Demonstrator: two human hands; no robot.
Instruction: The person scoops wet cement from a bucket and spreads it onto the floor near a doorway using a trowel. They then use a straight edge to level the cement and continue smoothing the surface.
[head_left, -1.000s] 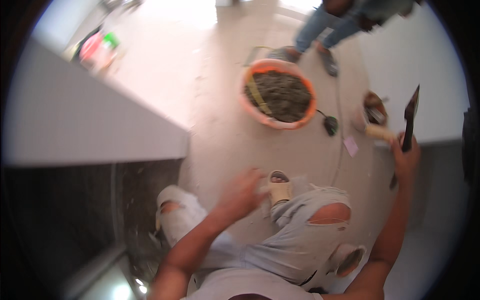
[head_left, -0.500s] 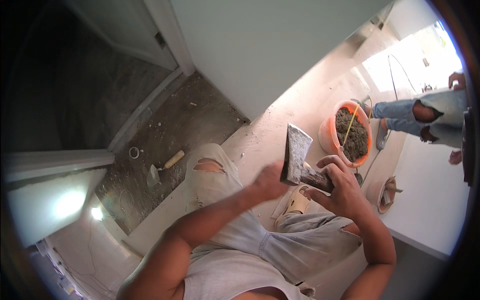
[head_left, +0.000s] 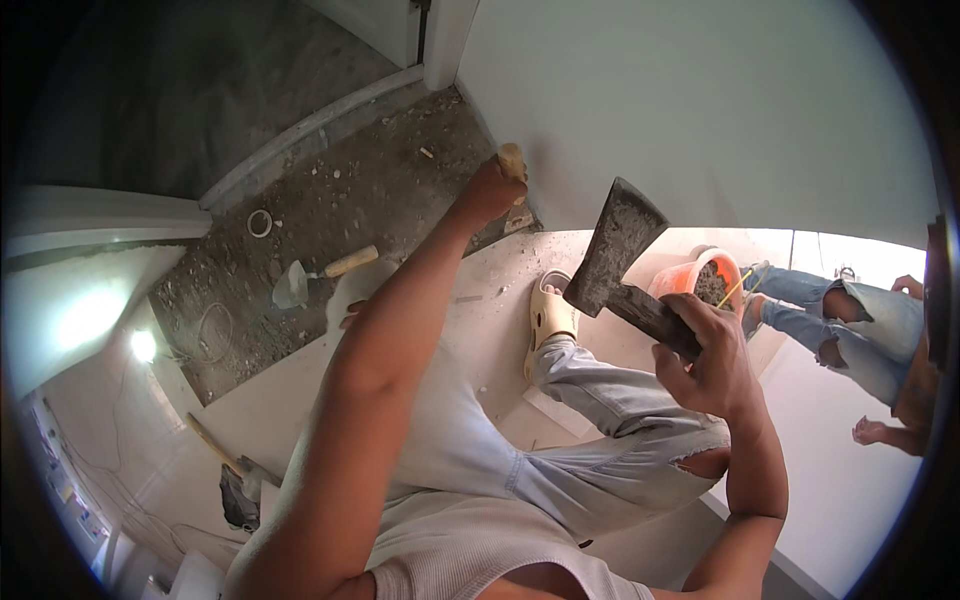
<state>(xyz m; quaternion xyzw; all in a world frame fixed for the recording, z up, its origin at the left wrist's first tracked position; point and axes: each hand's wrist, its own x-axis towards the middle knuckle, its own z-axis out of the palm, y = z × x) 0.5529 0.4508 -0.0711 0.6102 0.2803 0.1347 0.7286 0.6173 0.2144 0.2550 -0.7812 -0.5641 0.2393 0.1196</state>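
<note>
Trowel (head_left: 291, 287) left, bucket (head_left: 674, 279) right

We log a floor strip (head_left: 380, 180) to our left, doorway (head_left: 310, 122) beyond it. On the strip: trowel, and farther left a ring (head_left: 251, 223). Left hand (head_left: 488, 196), tool handle (head_left: 511, 158) in it, by the strip's corner near the wall panel (head_left: 700, 120). Hatchet (head_left: 615, 250) in right hand (head_left: 718, 362), left of bucket; mortar (head_left: 710, 286) in bucket. We note our sandal (head_left: 553, 315) between strip and bucket, co-worker (head_left: 840, 303) right of bucket.

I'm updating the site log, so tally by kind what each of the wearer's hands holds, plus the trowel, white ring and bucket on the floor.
Axe, in the right hand: 1
Tan handle, in the left hand: 1
Trowel: 1
White ring: 1
Bucket: 1
Total: 5
</note>
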